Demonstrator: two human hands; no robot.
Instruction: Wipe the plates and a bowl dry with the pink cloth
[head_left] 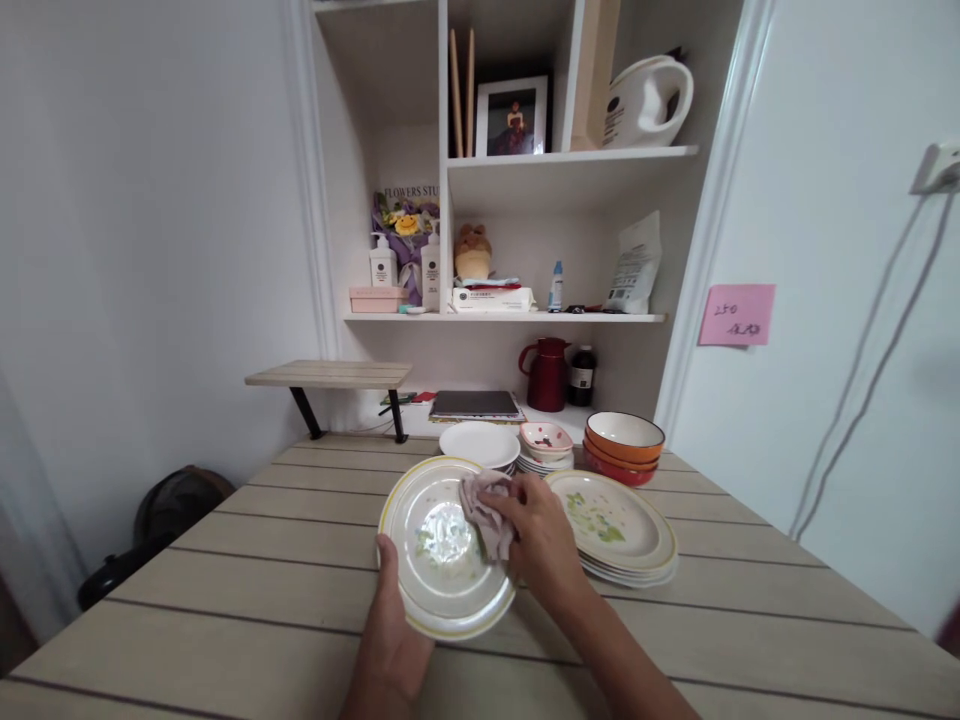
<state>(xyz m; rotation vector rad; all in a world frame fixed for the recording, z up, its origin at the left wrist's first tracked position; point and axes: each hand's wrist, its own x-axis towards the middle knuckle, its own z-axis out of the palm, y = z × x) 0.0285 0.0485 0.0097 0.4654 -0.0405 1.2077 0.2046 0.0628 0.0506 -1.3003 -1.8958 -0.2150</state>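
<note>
A round plate (442,600) with a yellow rim and a faint green leaf pattern is held tilted above the table. My left hand (394,620) grips its lower left edge, thumb over the rim and the other fingers hidden beneath. In my right hand (536,530) is a bunched greyish-pink cloth (486,505), pressed against the plate's upper right side. Just right of that hand lies a stack of oval plates (619,520), the top one printed with green leaves.
Behind the held plate are white plates (480,442), small patterned bowls (546,437) and orange and red bowls (624,445). A small raised wooden shelf (330,374) stands at the back left. Further back are a dark red jug (546,378) and a laptop (475,403).
</note>
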